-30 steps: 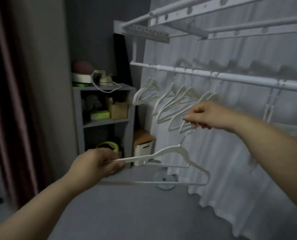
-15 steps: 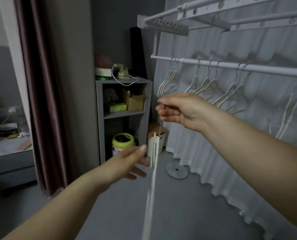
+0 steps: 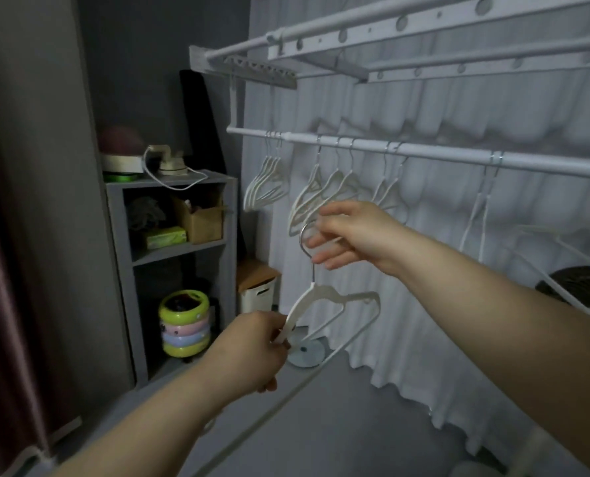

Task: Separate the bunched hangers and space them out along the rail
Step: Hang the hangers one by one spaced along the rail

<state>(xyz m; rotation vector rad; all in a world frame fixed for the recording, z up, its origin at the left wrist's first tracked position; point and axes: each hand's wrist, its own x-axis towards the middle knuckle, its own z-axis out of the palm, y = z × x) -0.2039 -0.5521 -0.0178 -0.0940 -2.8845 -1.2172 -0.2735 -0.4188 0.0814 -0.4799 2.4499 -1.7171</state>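
Currently, item one: white hanger [image 3: 324, 297], off the rail [image 3: 424, 152] and held below its left half. Left hand [image 3: 252, 349], below the rail, fingers curled tight round the hanger's lower shoulder end. Right hand [image 3: 348, 235], just under the rail, fingers half extended at the hanger's metal hook; blur hides whether they pinch it. Other hangers [image 3: 266, 182] hang from the rail in small clusters. White curtain [image 3: 424, 287] behind the rail.
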